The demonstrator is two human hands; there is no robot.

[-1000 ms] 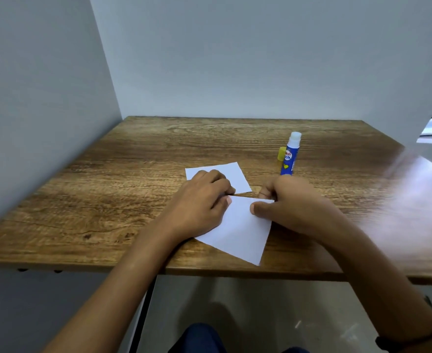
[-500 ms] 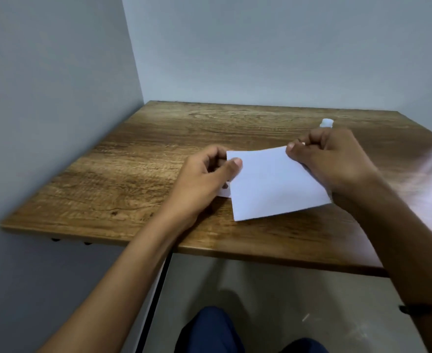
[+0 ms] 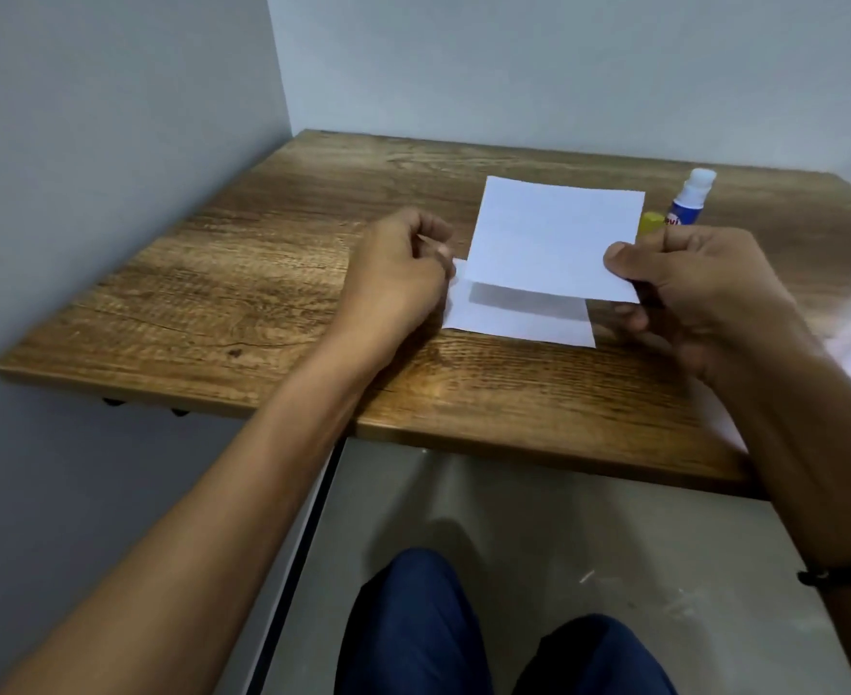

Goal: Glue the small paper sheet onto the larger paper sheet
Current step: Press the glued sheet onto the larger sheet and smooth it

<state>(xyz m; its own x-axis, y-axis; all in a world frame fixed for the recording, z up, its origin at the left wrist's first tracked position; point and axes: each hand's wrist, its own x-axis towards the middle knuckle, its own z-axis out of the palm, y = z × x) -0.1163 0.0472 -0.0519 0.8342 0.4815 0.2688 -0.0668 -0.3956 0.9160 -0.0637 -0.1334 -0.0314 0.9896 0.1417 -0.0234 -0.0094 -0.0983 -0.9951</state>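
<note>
**Positioning the Held Sheet Over the Flat Sheet**

The upper paper sheet (image 3: 553, 243) is being held raised and tilted above the table (image 3: 263, 293), casting a shadow on the lower paper sheet (image 3: 518, 321), which is lying flat near the front edge. Which sheet is the smaller one cannot be told for certain, since the upper one is covering part of the lower. The right hand (image 3: 689, 293) is pinching the upper sheet's right edge between thumb and fingers. The left hand (image 3: 403, 273) is resting curled at the lower sheet's left edge; whether it is gripping that edge cannot be told. The glue stick (image 3: 689, 203) is standing uncapped behind the right hand, its yellow cap (image 3: 648, 224) just beside it.

Judged procedure: keep steadying the lower sheet, keep the raised sheet taut, and align edges before any pressing. A skewed first contact is likely to be difficult to correct.
</note>
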